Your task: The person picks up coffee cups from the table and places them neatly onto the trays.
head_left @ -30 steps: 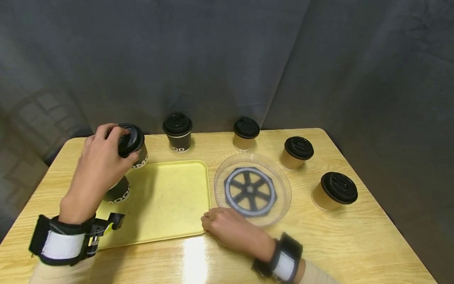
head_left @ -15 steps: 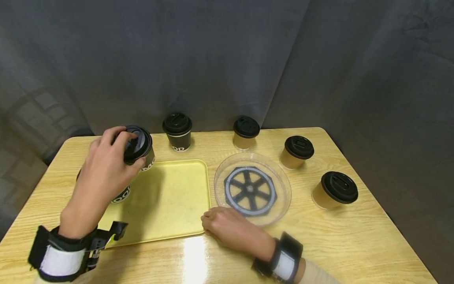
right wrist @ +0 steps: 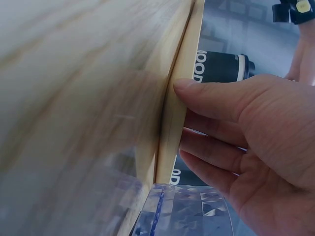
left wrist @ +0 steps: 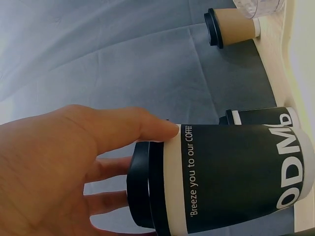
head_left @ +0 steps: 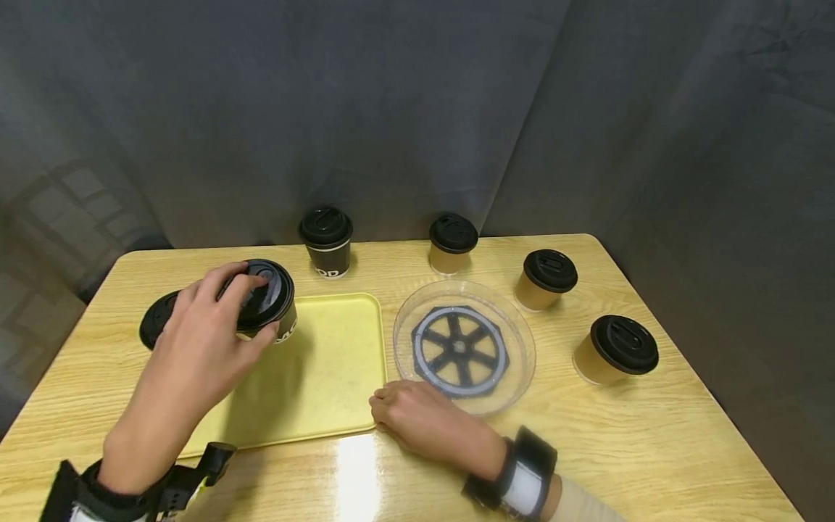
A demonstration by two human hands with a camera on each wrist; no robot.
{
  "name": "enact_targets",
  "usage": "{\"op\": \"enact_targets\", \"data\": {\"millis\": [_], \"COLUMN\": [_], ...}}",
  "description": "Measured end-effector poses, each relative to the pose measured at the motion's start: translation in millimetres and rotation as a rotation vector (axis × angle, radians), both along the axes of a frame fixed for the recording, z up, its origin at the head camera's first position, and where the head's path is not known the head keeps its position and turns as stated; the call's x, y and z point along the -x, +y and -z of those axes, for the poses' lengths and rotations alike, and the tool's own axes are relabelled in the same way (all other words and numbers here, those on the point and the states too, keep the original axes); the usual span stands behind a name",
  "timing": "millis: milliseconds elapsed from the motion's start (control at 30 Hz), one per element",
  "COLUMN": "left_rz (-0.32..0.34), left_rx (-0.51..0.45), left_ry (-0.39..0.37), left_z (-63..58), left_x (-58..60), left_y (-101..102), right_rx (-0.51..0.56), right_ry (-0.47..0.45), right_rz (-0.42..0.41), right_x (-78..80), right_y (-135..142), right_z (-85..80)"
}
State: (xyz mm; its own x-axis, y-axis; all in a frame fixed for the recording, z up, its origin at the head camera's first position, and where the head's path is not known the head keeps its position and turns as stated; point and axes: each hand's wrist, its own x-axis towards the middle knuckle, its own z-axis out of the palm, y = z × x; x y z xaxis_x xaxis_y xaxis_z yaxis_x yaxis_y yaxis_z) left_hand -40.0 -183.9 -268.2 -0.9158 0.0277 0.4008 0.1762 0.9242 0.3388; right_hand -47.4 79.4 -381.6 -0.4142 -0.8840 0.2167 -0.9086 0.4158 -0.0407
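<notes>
My left hand (head_left: 212,333) grips a black lidded paper coffee cup (head_left: 287,324) from above, its thumb on the cream band under the lid in the left wrist view. White lettering runs round the cup (left wrist: 236,177). The cup is over the back left of a yellow tray (head_left: 326,362). Left of it, a second black-lidded cup (head_left: 156,322) is mostly hidden behind my left hand. My right hand (head_left: 427,420) holds the tray's near right corner; in the right wrist view the thumb presses on the tray's side wall (right wrist: 174,118), with the other fingers bent beside it.
A clear round plastic dish (head_left: 399,333) with a dark spoked pattern sits right of the tray. Behind the tray stands another black cup (head_left: 329,257). Three brown cups with black lids, at the back (head_left: 449,259), right (head_left: 536,293) and far right (head_left: 596,361), curve around the dish.
My left hand has brought the gripped cup toward me and to the right, from behind the tray to over its back left part. The right hand has stayed at the tray corner.
</notes>
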Motion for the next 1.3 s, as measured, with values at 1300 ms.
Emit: {"op": "enact_targets", "data": {"millis": [1300], "left_rz": [0.039], "left_rx": [0.018], "left_ry": [-0.116], "left_z": [36.5], "left_x": [-38.1], "left_y": [6.6], "right_rx": [-0.039], "right_ry": [-0.002], "right_rz": [0.008], "right_x": [-0.1], "right_y": [-0.8], "right_z": [-1.3]}}
